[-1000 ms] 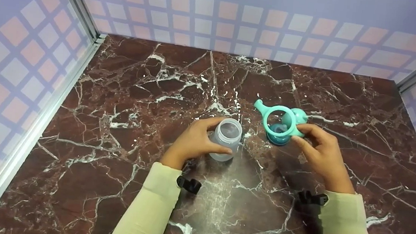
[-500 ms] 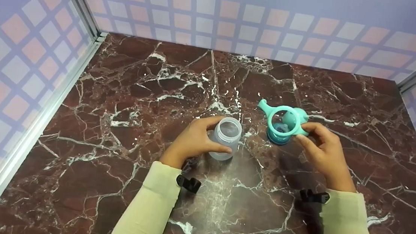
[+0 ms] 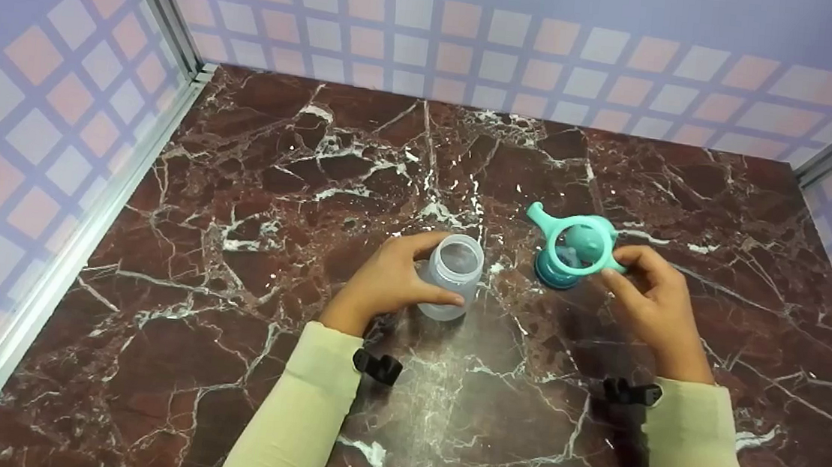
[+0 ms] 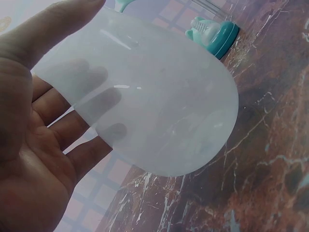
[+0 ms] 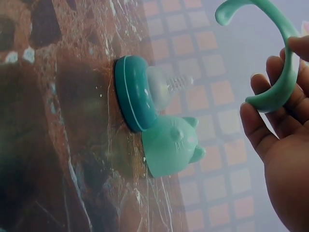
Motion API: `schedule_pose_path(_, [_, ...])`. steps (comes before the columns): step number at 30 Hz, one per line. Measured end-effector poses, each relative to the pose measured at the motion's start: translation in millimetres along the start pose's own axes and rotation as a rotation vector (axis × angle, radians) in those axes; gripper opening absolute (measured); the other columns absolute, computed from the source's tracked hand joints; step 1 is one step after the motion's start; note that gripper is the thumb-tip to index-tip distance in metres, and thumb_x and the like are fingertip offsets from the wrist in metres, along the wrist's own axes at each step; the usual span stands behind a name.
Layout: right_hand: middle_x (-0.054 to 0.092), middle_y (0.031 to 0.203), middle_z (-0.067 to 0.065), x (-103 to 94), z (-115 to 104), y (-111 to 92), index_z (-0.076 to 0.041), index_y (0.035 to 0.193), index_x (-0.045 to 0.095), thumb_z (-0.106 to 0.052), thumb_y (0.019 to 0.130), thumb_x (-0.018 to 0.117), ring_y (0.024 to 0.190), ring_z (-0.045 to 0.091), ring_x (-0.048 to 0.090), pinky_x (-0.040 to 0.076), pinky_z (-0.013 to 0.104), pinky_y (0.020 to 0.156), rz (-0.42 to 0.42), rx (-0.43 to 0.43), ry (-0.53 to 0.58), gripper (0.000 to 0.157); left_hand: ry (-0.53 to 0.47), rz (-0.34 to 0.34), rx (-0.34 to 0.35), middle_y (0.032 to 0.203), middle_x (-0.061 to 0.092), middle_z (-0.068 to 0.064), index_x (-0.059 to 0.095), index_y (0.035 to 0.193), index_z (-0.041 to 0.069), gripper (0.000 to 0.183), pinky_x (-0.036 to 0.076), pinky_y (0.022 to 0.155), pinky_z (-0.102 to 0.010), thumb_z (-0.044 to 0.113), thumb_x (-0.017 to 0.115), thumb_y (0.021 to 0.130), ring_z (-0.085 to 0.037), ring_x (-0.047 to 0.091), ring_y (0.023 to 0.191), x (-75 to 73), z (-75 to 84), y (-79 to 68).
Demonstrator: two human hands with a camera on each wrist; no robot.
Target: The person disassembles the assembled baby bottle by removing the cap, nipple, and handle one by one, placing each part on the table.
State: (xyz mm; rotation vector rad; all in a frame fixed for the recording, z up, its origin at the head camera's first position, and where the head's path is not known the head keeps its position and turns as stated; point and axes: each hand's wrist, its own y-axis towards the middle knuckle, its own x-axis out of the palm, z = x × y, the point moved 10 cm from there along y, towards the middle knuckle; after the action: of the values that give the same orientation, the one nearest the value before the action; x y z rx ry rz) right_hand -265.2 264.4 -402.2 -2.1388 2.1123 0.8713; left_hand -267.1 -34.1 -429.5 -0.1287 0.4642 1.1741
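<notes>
My left hand (image 3: 393,280) grips a translucent, uncapped baby bottle (image 3: 457,276), its mouth facing up; in the left wrist view fingers show through the bottle's wall (image 4: 169,106). Between thumb and fingers, my right hand (image 3: 654,307) pinches one grip of a mint-green bottle handle (image 3: 549,220), a ring with two curved arms. It is held up above the table. Beyond it, a teal collar (image 5: 133,94) stands with a clear nipple (image 5: 161,87) pointing up. Right beside the collar sits a mint cat-faced cap (image 5: 174,145). In the head view, both appear partly through the ring.
The dark red marbled tabletop (image 3: 281,402) has white veins. Tiled-pattern panels (image 3: 433,32) enclose its back and sides, with a metal rail (image 3: 144,157) along the left edge. Black wrist cameras (image 3: 378,368) sit at both cuffs.
The right hand has shifted the mint handle a little to the right, more over the cat cap. The left hand and bottle have stayed in place.
</notes>
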Motion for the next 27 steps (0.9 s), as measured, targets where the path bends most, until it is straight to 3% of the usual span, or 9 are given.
schedule_pose_path(5, [0.063,0.086,-0.005,-2.0,0,1,0.009,0.099,0.062,0.004,0.087,0.065,0.073,0.004,0.059,0.049,0.013,0.064,0.003,0.025,-0.024,0.013,-0.006,0.005,0.004,0.121,0.067,0.009,0.061,0.131,0.025,0.081,0.043,0.106,-0.034,0.038,0.092,0.057,-0.009,0.060,0.112,-0.7,0.4,-0.3])
schedule_pose_path(13, [0.063,0.085,-0.002,-3.9,-29,0,0.015,0.097,0.060,0.006,0.088,0.062,0.073,0.002,0.058,0.048,0.012,0.065,0.013,-0.025,-0.083,0.012,-0.039,-0.005,0.001,0.118,0.068,0.008,0.061,0.130,0.024,0.079,0.044,0.104,-0.035,0.035,0.092,0.058,-0.010,0.062,0.111,0.8,-0.8,-0.6])
schedule_pose_path(18, [0.061,0.085,-0.008,-8.5,-27,0,0.015,0.097,0.061,0.009,0.087,0.062,0.070,0.003,0.054,0.045,0.012,0.062,0.052,-0.004,-0.098,0.012,-0.041,-0.006,0.004,0.118,0.069,0.007,0.061,0.130,0.024,0.078,0.045,0.104,-0.035,0.034,0.092,0.059,-0.011,0.062,0.112,0.7,0.0,-0.6])
schedule_pose_path(27, [0.061,0.087,-0.006,-12.1,-21,0,0.014,0.095,0.062,0.009,0.086,0.064,0.070,0.003,0.053,0.044,0.012,0.063,0.065,-0.006,-0.131,0.010,-0.036,-0.007,0.004,0.119,0.068,0.008,0.060,0.131,0.026,0.080,0.044,0.105,-0.036,0.039,0.092,0.058,-0.010,0.061,0.112,1.2,-1.4,-0.3])
